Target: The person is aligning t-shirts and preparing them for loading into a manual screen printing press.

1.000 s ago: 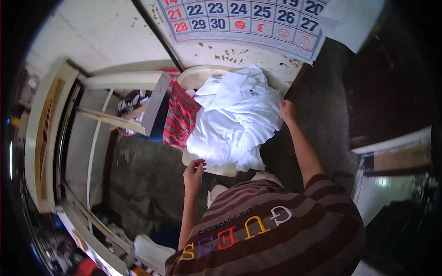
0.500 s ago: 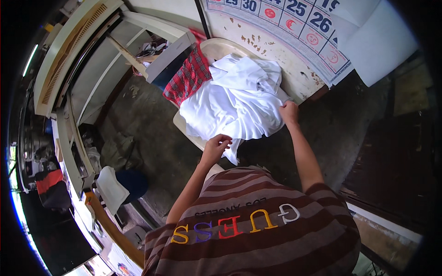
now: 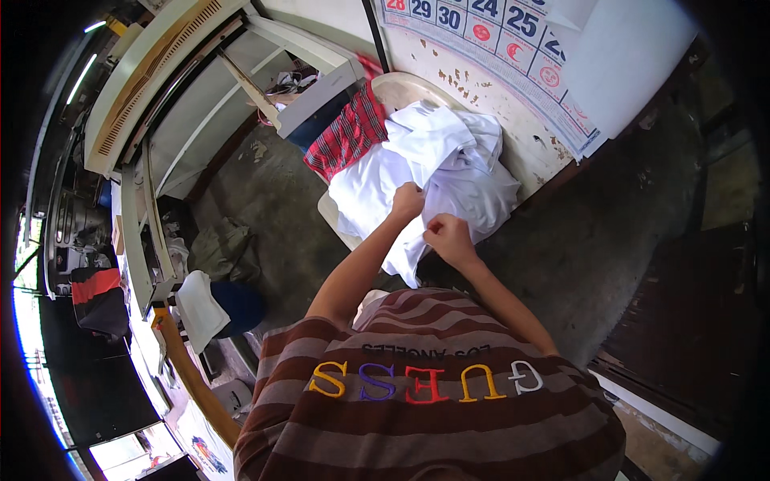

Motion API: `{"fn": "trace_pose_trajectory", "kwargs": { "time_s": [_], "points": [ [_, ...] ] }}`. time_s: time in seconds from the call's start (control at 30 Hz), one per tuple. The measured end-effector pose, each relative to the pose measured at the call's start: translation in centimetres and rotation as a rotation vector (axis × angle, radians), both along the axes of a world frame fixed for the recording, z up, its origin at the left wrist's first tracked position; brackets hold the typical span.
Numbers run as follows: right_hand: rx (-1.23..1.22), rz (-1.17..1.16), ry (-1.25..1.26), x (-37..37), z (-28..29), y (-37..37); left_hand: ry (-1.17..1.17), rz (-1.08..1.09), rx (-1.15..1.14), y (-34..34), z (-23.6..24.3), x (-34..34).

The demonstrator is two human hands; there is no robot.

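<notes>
A person (image 3: 365,255) in a brown striped shirt (image 3: 433,421) has the left grip (image 3: 407,200) and the right grip (image 3: 449,239), both curled, close together over a white cloth (image 3: 461,146) heaped on a pale chair (image 3: 413,85), beside a red checked cloth (image 3: 350,136) and near a calendar (image 3: 513,52).

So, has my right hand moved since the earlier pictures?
Yes. Judged against the wall calendar, the right hand has shifted leftward and back toward your body, farther from the calendar.
</notes>
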State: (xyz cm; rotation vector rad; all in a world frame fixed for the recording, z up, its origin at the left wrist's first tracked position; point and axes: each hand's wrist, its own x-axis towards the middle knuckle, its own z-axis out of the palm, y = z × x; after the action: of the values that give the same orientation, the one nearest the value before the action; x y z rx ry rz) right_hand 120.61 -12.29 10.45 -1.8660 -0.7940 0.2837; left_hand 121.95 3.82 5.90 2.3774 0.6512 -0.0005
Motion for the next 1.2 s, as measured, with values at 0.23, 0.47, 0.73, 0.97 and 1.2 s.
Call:
{"fn": "trace_pose_trajectory", "kwargs": {
  "time_s": [0.23, 0.47, 0.73, 0.97, 1.2],
  "points": [
    [0.421, -0.189, 0.679, 5.0, -1.0, -1.0, -0.284, -0.494, -0.347, -5.0, 8.4, -1.8],
    [0.482, -0.054, 0.869, 6.6, 10.0, 0.7, -0.241, -0.487, -0.844, -5.8, 16.8, -8.7],
    [0.386, 0.265, 0.804, 5.1, 18.1, 7.4, -0.69, 0.141, -1.238, -2.0, 19.9, -15.7],
    [0.476, 0.904, 0.849, -2.3, 23.3, 15.7, -1.187, 0.351, -0.975, 0.7, 30.2, -21.7],
    [0.545, 0.84, 0.982, 2.0, 26.4, 14.3, -0.869, 0.058, -0.782, -5.2, 29.9, -17.1]
  ]
}}
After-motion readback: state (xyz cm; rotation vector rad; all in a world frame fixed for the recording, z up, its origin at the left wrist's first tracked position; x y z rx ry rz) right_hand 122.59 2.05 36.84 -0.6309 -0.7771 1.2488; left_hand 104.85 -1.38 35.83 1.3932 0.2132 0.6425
